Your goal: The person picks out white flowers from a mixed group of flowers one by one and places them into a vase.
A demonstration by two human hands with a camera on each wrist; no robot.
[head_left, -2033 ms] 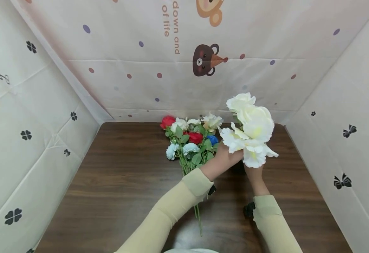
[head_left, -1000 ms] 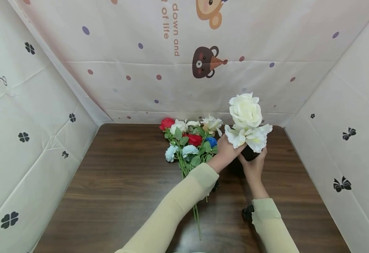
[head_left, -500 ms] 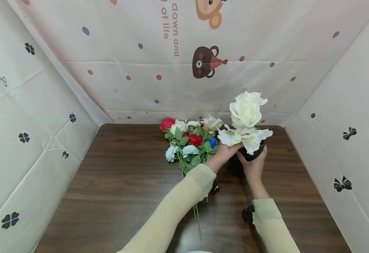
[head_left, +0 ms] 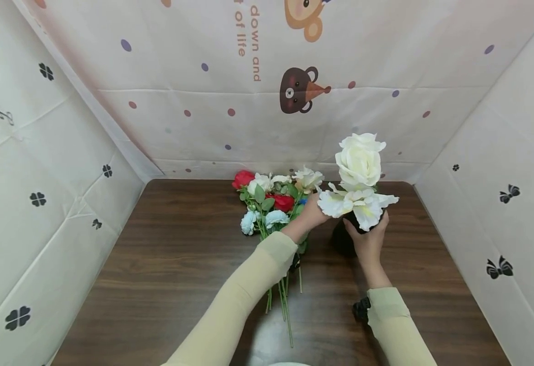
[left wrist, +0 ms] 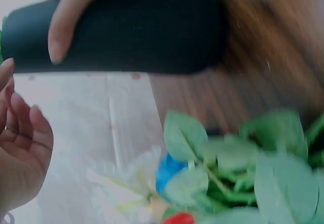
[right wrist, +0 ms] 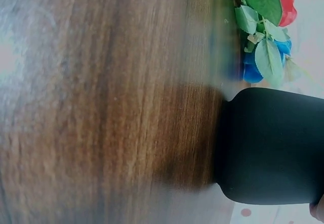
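Two white blooms, a rose (head_left: 360, 160) and a ruffled iris (head_left: 356, 203), rise above the mouth of the upright black vase (left wrist: 147, 34) on the wood-grain table (head_left: 171, 259). The right hand (head_left: 368, 240) grips the vase near its top; the left hand (head_left: 313, 213), just left of it, is released, fingers loosely bent. Farther left lies a mixed flower bunch (head_left: 276, 217).

Both arms (head_left: 236, 302) reach forward, the left hand (head_left: 315, 211) loosely curled, the right hand (head_left: 370, 243) gripping.
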